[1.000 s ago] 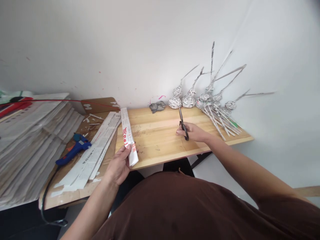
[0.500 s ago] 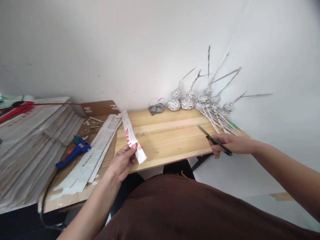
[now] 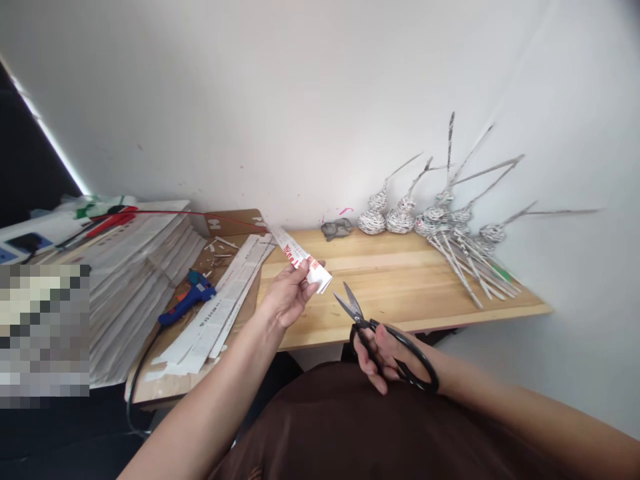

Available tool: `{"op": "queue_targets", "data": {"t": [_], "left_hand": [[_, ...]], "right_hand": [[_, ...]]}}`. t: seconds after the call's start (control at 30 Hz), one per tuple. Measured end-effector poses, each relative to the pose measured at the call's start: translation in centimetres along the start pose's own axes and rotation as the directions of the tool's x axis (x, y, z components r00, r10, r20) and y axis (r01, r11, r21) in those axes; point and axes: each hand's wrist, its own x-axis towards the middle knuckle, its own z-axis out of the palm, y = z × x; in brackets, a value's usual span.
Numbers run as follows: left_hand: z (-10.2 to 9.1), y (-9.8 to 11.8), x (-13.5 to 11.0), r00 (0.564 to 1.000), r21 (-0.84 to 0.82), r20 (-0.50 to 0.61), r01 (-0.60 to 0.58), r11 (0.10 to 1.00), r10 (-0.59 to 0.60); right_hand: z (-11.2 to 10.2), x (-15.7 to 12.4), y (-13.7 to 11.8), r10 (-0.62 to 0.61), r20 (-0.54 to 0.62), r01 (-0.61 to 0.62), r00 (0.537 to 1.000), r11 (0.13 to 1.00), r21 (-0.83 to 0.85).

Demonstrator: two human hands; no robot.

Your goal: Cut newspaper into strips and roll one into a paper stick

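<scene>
My left hand [image 3: 287, 293] pinches a folded newspaper strip [image 3: 320, 275] with red print, holding it above the wooden board. The strip's white end points right, towards the scissors. My right hand [image 3: 383, 353] has its fingers in the black handles of a pair of scissors [image 3: 357, 313]. The blades are spread apart, their tips close to the strip's end but not touching it. To the left lie several cut newspaper strips [image 3: 220, 313], and beside them a blue glue gun [image 3: 187, 297].
A tall stack of newspapers [image 3: 165, 267] stands at the left. Along the wall are several gourd shapes woven from paper [image 3: 373, 222], with long stems sticking up. Rolled paper sticks [image 3: 465, 267] lie at the right of the wooden board [image 3: 400, 293]. A grey crumpled thing [image 3: 337, 229] rests near the wall.
My right hand has brought the scissors leftwards, and their blades have opened. My left hand has raised the newspaper strip and moved it right. The view has shifted slightly left.
</scene>
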Motion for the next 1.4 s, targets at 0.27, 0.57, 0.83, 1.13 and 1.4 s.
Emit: {"op": "queue_targets", "data": {"t": [0.27,0.57,0.83,1.13,1.4], "left_hand": [[1.3,-1.8,0.2,0.999,-0.003,0.012,0.042,0.999,-0.042],[0.9,-2.0,0.1,0.997,-0.033,0.013,0.082,0.996,-0.081],[0.4,-2.7,-0.1,0.989,-0.027,0.034,0.144,0.989,-0.143],[0.2,-3.0,-0.1,0.988,0.0,-0.043,0.149,0.989,-0.148],[0.1,-3.0,0.1,0.986,0.003,-0.028,0.165,0.986,-0.164]], "right_hand": [[-0.2,0.1,0.5,0.118,-0.125,-0.107,0.985,0.99,0.096],[0.2,0.4,0.5,0.145,-0.131,-0.128,0.981,0.983,0.131],[0.1,1.1,0.3,0.132,-0.045,-0.116,0.99,0.956,0.268],[-0.2,0.3,0.0,0.113,-0.059,-0.091,0.992,0.951,0.296],[0.5,0.2,-0.5,0.041,-0.185,-0.013,0.982,0.988,0.151]]}}
